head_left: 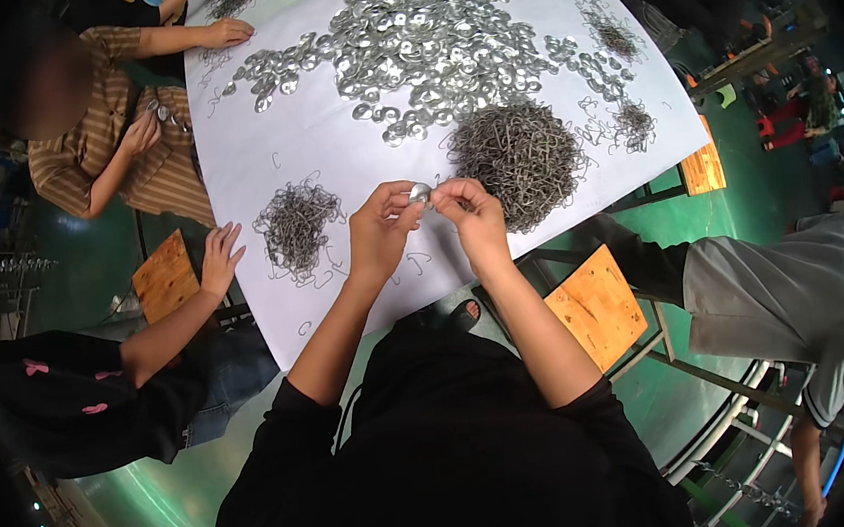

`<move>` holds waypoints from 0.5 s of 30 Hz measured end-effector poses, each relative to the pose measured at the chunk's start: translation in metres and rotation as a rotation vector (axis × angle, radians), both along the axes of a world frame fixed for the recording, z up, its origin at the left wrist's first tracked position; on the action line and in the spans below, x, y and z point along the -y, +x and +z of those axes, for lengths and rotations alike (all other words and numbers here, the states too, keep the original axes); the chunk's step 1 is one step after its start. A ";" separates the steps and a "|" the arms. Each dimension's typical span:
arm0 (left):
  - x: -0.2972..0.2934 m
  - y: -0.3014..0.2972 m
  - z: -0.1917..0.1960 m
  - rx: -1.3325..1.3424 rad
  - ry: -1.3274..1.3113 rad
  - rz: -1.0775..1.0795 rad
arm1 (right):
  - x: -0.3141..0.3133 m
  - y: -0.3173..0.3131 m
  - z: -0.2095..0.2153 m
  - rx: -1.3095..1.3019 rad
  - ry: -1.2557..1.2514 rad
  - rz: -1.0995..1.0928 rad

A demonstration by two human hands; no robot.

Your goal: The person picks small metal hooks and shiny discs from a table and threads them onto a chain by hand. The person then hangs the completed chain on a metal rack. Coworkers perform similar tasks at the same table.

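Over the near part of the white-covered table, my left hand [376, 235] pinches a small, shiny round metal disc [421, 192] between thumb and fingers. My right hand [479, 223] meets it from the right, its thumb and fingertips closed at the disc's edge. Whatever those right fingertips grip is too small to make out. Just beyond my right hand rises a large, dense pile of thin wire hooks [523, 154]. To the left of my left hand lies a smaller, looser pile of wire hooks [299, 229]. A few single hooks lie scattered near my wrists.
A broad heap of metal discs [428, 47] covers the far middle of the table [233, 170]. Co-workers stand at the left; one rests a hand [221, 261] on the table edge. Wooden stools [599, 308] stand right and left. A person in grey [777, 303] bends at the right.
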State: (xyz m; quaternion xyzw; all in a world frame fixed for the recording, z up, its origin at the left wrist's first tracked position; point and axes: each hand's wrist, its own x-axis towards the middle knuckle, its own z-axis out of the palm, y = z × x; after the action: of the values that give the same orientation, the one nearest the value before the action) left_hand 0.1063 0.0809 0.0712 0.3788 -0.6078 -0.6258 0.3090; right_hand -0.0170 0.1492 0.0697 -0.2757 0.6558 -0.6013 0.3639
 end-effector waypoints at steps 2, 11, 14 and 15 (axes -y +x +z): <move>0.001 0.002 -0.001 0.069 -0.037 0.001 | 0.005 0.002 -0.005 0.008 -0.009 0.004; 0.015 0.004 -0.026 0.150 -0.101 -0.067 | 0.015 0.006 -0.023 0.024 0.071 -0.029; 0.022 0.001 -0.029 0.128 -0.124 -0.122 | 0.024 0.005 -0.031 0.019 0.007 -0.077; 0.024 0.000 -0.028 0.098 -0.126 -0.131 | 0.024 0.005 -0.033 0.082 -0.004 -0.086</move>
State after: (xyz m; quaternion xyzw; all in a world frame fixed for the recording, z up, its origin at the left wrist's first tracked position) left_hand 0.1060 0.0566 0.0433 0.3484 -0.6838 -0.5859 0.2604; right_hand -0.0117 0.1254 0.0364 -0.2234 0.6503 -0.6284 0.3637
